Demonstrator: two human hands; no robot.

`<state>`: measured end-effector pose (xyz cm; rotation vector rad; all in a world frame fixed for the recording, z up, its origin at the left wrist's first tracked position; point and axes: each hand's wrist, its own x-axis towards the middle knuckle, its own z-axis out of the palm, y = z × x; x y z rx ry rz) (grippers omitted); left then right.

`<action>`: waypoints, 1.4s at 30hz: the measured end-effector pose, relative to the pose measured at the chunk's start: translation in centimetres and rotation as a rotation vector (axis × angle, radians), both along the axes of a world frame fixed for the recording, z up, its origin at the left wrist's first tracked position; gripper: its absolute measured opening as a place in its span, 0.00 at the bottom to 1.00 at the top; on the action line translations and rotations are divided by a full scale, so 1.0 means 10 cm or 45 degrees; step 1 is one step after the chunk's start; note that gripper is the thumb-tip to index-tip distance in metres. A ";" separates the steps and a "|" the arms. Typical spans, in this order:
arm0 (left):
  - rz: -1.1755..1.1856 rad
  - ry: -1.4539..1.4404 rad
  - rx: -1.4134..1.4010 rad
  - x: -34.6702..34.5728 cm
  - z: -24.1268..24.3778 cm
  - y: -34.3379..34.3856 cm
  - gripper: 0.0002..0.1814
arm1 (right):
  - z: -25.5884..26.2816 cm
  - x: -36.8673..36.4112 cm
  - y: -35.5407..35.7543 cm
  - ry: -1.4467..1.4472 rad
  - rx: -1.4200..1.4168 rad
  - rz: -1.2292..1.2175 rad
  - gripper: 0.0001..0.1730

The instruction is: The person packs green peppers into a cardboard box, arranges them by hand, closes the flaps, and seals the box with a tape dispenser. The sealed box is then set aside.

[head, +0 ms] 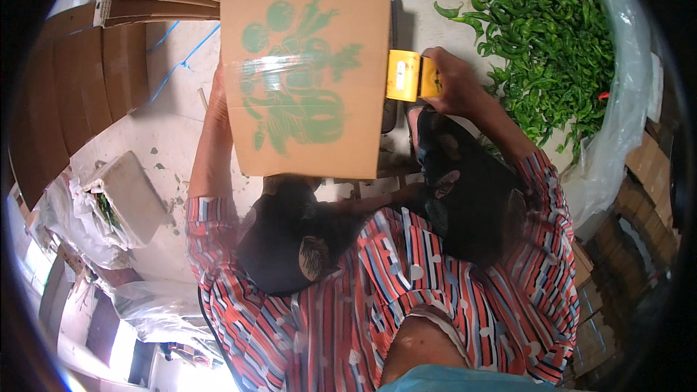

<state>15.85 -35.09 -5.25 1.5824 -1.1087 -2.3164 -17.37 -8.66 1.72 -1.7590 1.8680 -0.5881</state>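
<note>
A cardboard box (305, 136) with green printed vegetables and a strip of clear tape across its face stands before my knees. My left hand (219, 84) lies along the box's left side, its fingers hidden behind the cardboard. In my right hand (454, 84) is a yellow tape dispenser (404, 75), its near end against the box's right edge. Behind that edge shows part of a dark-rimmed object (390, 114), mostly hidden.
Green chili peppers (544, 49) lie heaped at the right beside clear plastic sheeting (610, 158). Flattened cardboard (81, 76) stands at the left, near blue string (185, 64). A whitish box (130, 196) sits lower left on the floor.
</note>
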 end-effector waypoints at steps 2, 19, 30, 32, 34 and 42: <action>0.002 0.012 0.110 -0.05 -0.22 0.12 0.42 | 0.30 -0.01 0.06 0.034 0.124 -0.037 0.37; -0.020 0.176 -0.725 -0.94 0.96 -0.19 0.45 | 1.30 0.76 -1.18 0.450 -0.207 0.108 0.24; -0.462 -0.981 -1.761 -0.66 0.84 -0.53 0.26 | 1.42 0.87 -1.58 0.402 0.183 0.297 0.26; -0.453 -1.018 -1.783 -0.62 0.85 -0.55 0.26 | 1.37 0.70 -1.44 0.401 0.367 0.243 0.31; -0.451 -1.025 -1.794 -0.56 0.83 -0.58 0.26 | 1.22 0.54 -1.21 0.354 0.317 0.192 0.36; -0.470 -0.984 -1.860 -0.38 0.71 -0.72 0.26 | 0.34 0.02 -0.32 0.204 -0.159 0.082 0.36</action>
